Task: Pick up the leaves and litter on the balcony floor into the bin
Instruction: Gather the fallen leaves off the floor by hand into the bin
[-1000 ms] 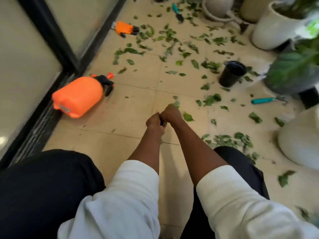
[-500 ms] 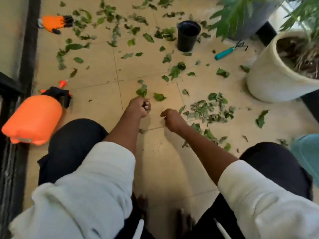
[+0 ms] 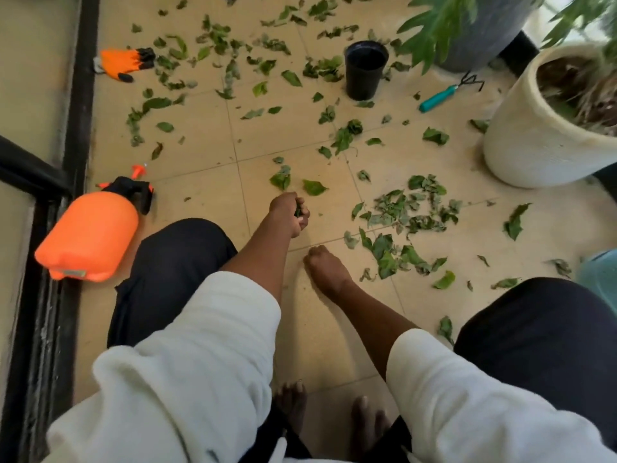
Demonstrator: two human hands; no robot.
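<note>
Head view of a squatting person over a balcony floor of smooth beige square tiles with thin grout lines. Thin, crumpled green leaves lie scattered across the tiles, densest in a loose cluster just right of the hands and in a wider band farther off. The left hand, on a bare forearm reaching from a soft white fleece sleeve, is held above the floor with its fingers curled round a small dark green wad of leaves. The right hand is lowered to the tile near the cluster, knuckles up and fingers bent under; whether it pinches anything cannot be told. A glossy orange plastic spray bottle with a black pump head lies on its side at left. A cylindrical black plastic pot stands upright among the far leaves, and a rough cream planter stands at right. A pale teal rim, possibly the bin, shows at the right edge.
</note>
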